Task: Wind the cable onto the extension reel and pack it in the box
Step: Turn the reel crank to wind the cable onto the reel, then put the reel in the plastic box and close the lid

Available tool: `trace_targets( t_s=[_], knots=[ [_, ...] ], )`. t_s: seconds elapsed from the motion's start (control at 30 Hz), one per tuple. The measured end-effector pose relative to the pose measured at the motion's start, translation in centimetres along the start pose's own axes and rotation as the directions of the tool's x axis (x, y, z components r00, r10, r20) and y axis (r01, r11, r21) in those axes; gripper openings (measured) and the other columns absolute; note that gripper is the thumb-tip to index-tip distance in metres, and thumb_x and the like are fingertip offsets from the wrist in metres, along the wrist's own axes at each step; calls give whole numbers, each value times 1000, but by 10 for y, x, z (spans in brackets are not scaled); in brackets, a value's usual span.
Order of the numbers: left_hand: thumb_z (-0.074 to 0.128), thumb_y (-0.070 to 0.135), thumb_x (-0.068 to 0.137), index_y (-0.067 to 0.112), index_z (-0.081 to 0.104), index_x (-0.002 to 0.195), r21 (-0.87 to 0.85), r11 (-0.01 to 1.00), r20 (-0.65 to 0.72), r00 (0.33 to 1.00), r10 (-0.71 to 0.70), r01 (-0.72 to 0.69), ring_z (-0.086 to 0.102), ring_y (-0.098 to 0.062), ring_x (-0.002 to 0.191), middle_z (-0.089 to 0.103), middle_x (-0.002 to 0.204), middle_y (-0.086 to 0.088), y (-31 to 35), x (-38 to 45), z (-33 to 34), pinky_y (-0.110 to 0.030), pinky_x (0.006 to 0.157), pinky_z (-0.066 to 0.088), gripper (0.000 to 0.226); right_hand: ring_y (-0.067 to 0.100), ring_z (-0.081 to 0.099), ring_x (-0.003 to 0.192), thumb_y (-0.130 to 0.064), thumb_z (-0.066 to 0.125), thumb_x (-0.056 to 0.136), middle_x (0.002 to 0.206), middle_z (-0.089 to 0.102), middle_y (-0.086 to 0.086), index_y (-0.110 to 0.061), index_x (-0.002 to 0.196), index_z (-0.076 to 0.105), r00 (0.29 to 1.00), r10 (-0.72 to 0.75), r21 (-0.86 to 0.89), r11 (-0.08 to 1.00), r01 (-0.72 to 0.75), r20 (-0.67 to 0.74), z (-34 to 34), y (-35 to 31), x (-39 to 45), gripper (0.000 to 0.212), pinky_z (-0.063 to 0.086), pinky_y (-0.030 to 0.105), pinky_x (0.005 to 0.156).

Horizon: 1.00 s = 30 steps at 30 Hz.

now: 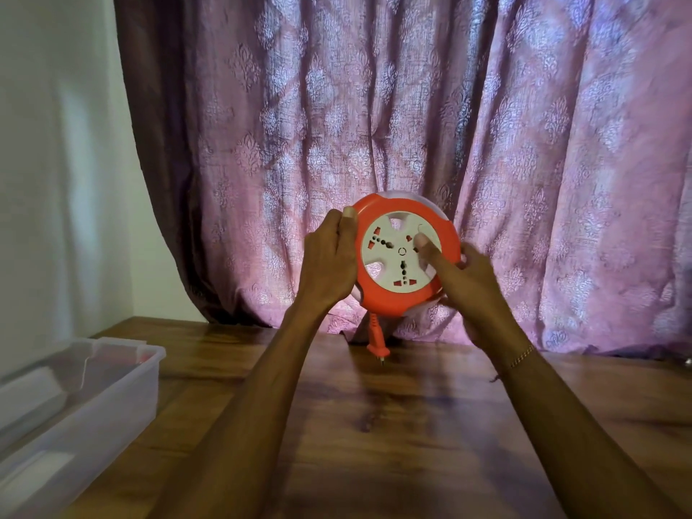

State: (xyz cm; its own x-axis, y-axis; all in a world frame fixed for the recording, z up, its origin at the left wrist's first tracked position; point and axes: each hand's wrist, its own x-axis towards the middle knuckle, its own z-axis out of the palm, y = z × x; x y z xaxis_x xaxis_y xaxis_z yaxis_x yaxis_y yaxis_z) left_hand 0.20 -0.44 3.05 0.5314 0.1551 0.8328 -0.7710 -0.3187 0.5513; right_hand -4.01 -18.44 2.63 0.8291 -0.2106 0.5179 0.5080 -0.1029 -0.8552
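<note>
I hold a round orange extension reel [374,297] with a white socket face upright in the air above the wooden table [374,425]. My left hand [329,260] grips its left rim, thumb on the front edge. My right hand [468,279] is at the right rim, its index finger stretched onto the white socket face; its other fingers are blurred. A short end of orange cable with its plug [377,348] hangs from the bottom of the reel, just above the table. The clear plastic box [123,398] stands open at the left.
A purple patterned curtain [412,125] hangs right behind the reel and reaches the table's back edge. A white wall is at the left. Inside the box lie pale objects that I cannot make out.
</note>
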Motion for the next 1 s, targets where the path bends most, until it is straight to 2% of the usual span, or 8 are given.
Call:
trace_targets(
  t_s=[0.07, 0.2, 0.37, 0.53, 0.6, 0.73, 0.83, 1.0],
  knots=[
    [35, 45, 109, 3, 50, 85, -9, 1000, 5, 1000, -6, 7, 50, -15, 60, 61, 75, -21, 5, -2, 0, -47, 63, 46, 50, 29, 70, 103, -52, 73, 80, 117, 72, 8, -20, 123, 63, 979, 76, 320, 938, -135, 190, 7, 8, -6, 55, 60, 43, 73],
    [34, 50, 106, 1, 52, 87, -40, 999, -18, 1000, -18, 17, 56, -20, 62, 63, 77, -21, 12, -10, 0, -49, 63, 49, 55, 33, 68, 108, -43, 81, 72, 120, 70, 14, -14, 131, 59, 993, 67, 612, 783, -113, 97, 26, 10, -12, 68, 55, 55, 84],
    [34, 58, 100, 3, 56, 89, -89, 996, -45, 998, -35, 31, 59, -12, 63, 67, 75, -9, 16, -16, -16, -42, 63, 51, 60, 31, 72, 96, -33, 90, 62, 105, 75, 9, -15, 117, 67, 994, 104, 602, 796, -60, -39, 43, 0, -16, 62, 59, 54, 76],
    [33, 44, 103, 30, 49, 69, 51, 998, -58, 997, -46, 49, 56, 4, 60, 61, 60, 23, 24, -19, -53, -10, 61, 41, 40, 29, 73, 94, -38, 93, 57, 104, 76, 7, -19, 115, 68, 989, 150, 611, 781, -125, 11, 61, -3, -26, 66, 58, 57, 77],
    [34, 43, 100, 22, 57, 72, 134, 989, -62, 997, -50, 58, 58, 0, 64, 65, 65, 15, 25, -24, -75, -21, 66, 46, 42, 29, 73, 92, -42, 94, 52, 101, 76, 7, -19, 111, 71, 984, 177, 608, 779, -154, 23, 70, -4, -29, 68, 57, 58, 78],
    [44, 38, 100, 1, 65, 84, 399, 913, -54, 996, -72, 88, 67, -28, 71, 71, 73, -13, 19, -41, -127, -46, 73, 56, 45, 31, 73, 91, -39, 95, 53, 100, 76, 8, -17, 109, 72, 974, 209, 629, 746, -219, 92, 91, -6, -35, 65, 56, 62, 77],
    [46, 31, 107, 4, 67, 86, 585, 798, -73, 989, -126, 144, 68, -33, 76, 71, 77, -13, 16, -57, -166, -50, 81, 57, 40, 30, 74, 88, -39, 95, 55, 98, 77, 9, -16, 110, 71, 958, 233, 613, 737, -286, 166, 112, -6, -43, 64, 55, 65, 74],
    [45, 35, 107, 10, 69, 88, 798, 566, -105, 973, -206, 206, 66, -24, 70, 71, 78, -7, 19, -86, -222, -45, 77, 60, 39, 30, 74, 88, -42, 93, 57, 97, 77, 9, -14, 109, 70, 922, 273, 602, 698, -387, 275, 148, -5, -64, 63, 59, 54, 74]
  ],
)
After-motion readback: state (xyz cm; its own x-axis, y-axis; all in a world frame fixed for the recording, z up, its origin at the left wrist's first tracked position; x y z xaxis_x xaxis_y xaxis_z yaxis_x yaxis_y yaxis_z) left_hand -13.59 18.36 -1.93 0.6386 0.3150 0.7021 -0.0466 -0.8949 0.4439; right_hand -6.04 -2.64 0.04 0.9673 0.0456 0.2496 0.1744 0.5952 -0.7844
